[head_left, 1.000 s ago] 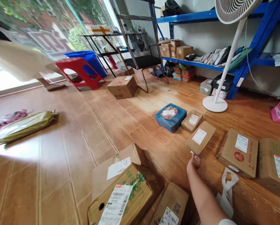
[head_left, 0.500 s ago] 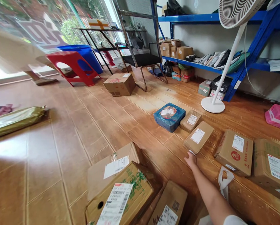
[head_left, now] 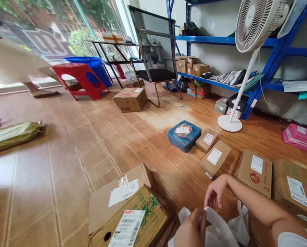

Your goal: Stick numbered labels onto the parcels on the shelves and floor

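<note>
A white plastic bag (head_left: 219, 228) is at the bottom of the head view, and my left hand (head_left: 191, 228) has its fingers closed on the bag's upper edge. Just above that edge, my right hand (head_left: 216, 191) hangs with its fingers pointing down and apart, and nothing shows between them. Beyond my right hand lies a small brown carton (head_left: 215, 158) with a white label. To the left of my left hand is a larger carton (head_left: 149, 214) with green print, overlapping a plain carton (head_left: 104, 193).
A blue-wrapped box (head_left: 184, 137) and several cartons lie on the wooden floor. Farther off stand a white fan (head_left: 242, 92), blue shelving (head_left: 220, 40), a black chair (head_left: 156, 74) and a red stool (head_left: 84, 82). A blurred person (head_left: 17, 58) is at the left.
My right hand has drawn back from the small carton toward the white bag. My left hand has come into view, gripping the bag. The whole view has tilted slightly upward.
</note>
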Demonstrator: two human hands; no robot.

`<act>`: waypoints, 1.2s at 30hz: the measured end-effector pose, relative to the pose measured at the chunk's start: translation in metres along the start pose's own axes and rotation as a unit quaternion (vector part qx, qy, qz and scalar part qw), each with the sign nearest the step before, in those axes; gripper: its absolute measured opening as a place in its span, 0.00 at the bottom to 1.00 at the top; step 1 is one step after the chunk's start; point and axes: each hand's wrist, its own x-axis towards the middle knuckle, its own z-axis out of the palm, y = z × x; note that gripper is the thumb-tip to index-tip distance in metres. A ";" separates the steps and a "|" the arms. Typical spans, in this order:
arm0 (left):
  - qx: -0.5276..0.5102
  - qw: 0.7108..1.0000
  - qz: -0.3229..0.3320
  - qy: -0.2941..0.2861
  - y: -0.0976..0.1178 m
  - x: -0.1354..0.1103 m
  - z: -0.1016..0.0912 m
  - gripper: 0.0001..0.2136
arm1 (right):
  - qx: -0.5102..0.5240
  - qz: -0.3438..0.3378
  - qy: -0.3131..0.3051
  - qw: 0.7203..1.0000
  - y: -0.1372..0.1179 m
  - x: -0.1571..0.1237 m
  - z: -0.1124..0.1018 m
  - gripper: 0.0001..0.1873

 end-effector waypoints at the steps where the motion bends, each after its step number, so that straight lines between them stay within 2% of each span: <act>1: -0.044 0.997 0.010 0.062 0.002 0.002 -0.004 0.13 | 0.002 -0.008 0.004 1.000 -0.004 -0.002 0.005 0.33; 2: -0.096 0.989 0.017 0.115 0.004 0.002 -0.008 0.14 | 0.010 -0.025 0.019 0.999 -0.006 -0.003 0.010 0.33; 4: -0.197 0.964 0.014 0.179 0.008 0.002 -0.014 0.16 | 0.026 -0.072 0.069 0.995 -0.009 -0.001 0.017 0.39; 7: -0.300 0.931 -0.018 0.208 0.011 0.002 -0.020 0.19 | 0.043 -0.140 0.152 0.977 -0.010 0.011 0.024 0.45; 10: -0.330 0.917 -0.022 0.221 0.006 0.004 -0.024 0.22 | 0.071 -0.179 0.201 0.961 -0.008 0.028 0.031 0.39; 13: -0.306 0.916 -0.028 0.258 -0.002 0.005 -0.025 0.23 | 0.092 -0.206 0.271 0.936 -0.012 0.039 0.042 0.34; 14: -0.297 0.918 -0.033 0.258 -0.004 0.005 -0.024 0.23 | 0.097 -0.213 0.297 0.926 -0.015 0.042 0.046 0.33; 17: -0.299 0.929 -0.051 0.212 -0.007 0.003 -0.020 0.26 | 0.102 -0.234 0.362 0.897 -0.027 0.046 0.060 0.31; 22: -0.379 0.898 -0.103 0.201 -0.006 0.003 -0.016 0.30 | 0.105 -0.287 0.453 0.837 -0.040 0.056 0.082 0.30; 26: -0.431 0.888 -0.106 0.116 -0.006 0.009 -0.024 0.29 | 0.135 -0.312 0.497 0.798 -0.040 0.059 0.088 0.28; 29: -0.454 0.879 -0.111 0.090 -0.003 0.012 -0.030 0.29 | 0.139 -0.319 0.503 0.791 -0.039 0.053 0.086 0.29; 33: -0.507 0.849 -0.115 0.092 0.006 0.013 -0.031 0.28 | 0.094 -0.295 0.505 0.806 -0.038 0.045 0.081 0.26; 36: -0.527 0.835 -0.121 0.101 0.011 0.013 -0.030 0.26 | 0.085 -0.289 0.512 0.805 -0.039 0.041 0.081 0.24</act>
